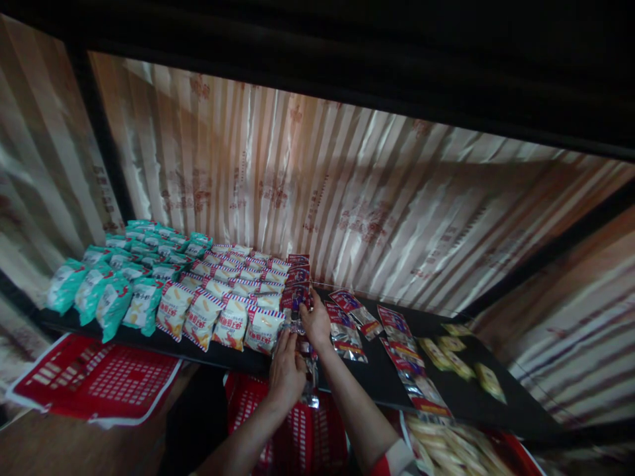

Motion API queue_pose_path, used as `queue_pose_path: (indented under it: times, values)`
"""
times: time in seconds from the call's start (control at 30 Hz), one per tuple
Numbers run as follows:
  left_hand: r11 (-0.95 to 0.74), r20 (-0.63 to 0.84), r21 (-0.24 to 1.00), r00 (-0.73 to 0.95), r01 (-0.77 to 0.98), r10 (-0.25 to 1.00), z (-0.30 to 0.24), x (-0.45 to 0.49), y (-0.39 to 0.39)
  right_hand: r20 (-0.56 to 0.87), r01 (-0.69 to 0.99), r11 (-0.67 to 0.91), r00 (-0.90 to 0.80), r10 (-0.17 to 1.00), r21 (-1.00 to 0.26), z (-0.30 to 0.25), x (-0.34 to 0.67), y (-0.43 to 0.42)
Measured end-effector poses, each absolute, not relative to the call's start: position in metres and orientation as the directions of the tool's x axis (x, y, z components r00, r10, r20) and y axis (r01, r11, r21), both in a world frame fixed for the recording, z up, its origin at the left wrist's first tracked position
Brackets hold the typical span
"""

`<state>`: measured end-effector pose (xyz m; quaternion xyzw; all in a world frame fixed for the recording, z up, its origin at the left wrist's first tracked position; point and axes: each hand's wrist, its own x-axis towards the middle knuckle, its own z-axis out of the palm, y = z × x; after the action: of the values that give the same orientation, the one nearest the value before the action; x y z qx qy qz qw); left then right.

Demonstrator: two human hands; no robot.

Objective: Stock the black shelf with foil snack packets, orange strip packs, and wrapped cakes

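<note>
At the middle of the black shelf, my right hand [316,322] is closed on the side of a purple-red snack packet [296,296] in a column running back to the curtain. Lower and to the left, my left hand [286,371] has its fingertips at the near end of these packets and its thumb bent inward. Another shiny packet [311,383] shows between my left hand and right forearm, partly hidden. White snack bags [231,320] with striped tops stand in rows directly left of my hands. To the right lie loose purple-red packets [346,330].
Teal snack bags [114,307] fill the shelf's left end. More purple-red packets [397,330] and yellow packets [490,382] lie right. Red baskets [106,377] sit below the shelf edge; one at lower right holds pale packs [446,449]. A dark beam [317,56] crosses overhead.
</note>
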<state>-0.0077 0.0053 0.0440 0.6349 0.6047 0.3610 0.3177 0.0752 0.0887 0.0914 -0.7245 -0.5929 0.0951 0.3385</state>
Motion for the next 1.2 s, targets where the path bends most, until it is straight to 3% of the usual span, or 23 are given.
queue_pose_path:
  times: [0.3,0.67,0.97,1.2]
  values:
    - [-0.085,0.096,0.845,0.008,0.529,0.995,0.047,-0.009,0.015,0.309,0.852,-0.099,0.292,0.905,-0.514,0.082,0.076,0.091]
    - [-0.118,0.122,0.787,0.034,0.606,0.992,0.047,-0.014,0.014,0.537,0.836,0.153,0.188,0.822,-0.527,0.064,0.088,0.083]
    - [-0.152,0.170,0.757,0.033,0.636,0.985,0.049,-0.004,0.003,0.486,0.757,0.131,0.267,0.832,-0.640,0.062,0.101,0.058]
    - [-0.320,0.320,0.752,0.106,0.576,0.942,0.049,0.016,-0.015,0.460,0.758,0.055,0.334,0.822,-0.649,0.044,0.127,0.031]
